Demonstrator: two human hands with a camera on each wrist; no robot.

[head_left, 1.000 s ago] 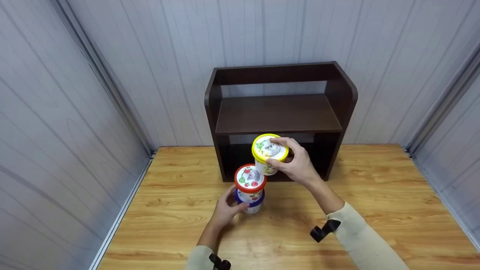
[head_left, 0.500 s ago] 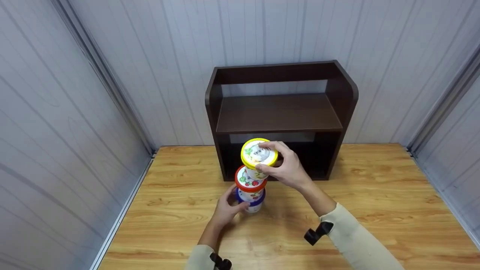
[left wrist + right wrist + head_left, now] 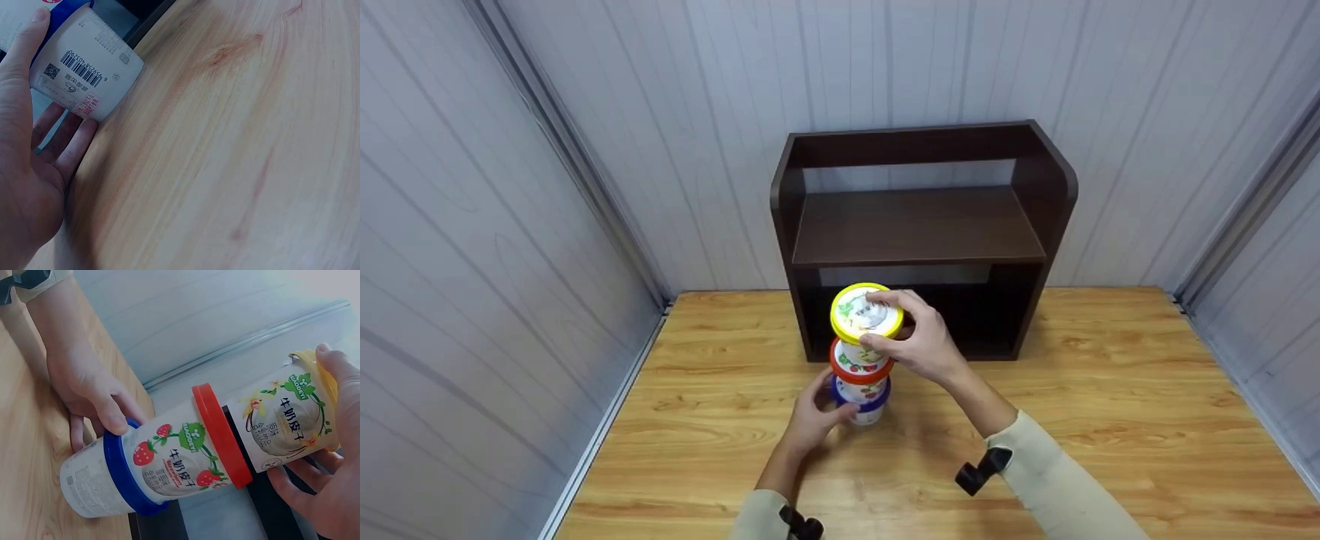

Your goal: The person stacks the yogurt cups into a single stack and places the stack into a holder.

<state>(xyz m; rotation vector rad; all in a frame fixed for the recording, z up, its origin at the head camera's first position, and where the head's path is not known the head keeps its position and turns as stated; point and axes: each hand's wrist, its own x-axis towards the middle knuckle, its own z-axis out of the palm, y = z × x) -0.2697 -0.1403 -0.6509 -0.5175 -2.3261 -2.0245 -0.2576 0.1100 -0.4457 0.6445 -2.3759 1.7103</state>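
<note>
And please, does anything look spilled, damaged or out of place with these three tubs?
Nothing spilled or damaged stands out. Only the yellow-lidded tub shows a gap above the red-lidded tub, but the right hand holds it, so this seems normal.

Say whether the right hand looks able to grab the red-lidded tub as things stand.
Probably not: the right hand is taken up gripping the yellow-lidded tub, held just above the red-lidded tub.
</note>
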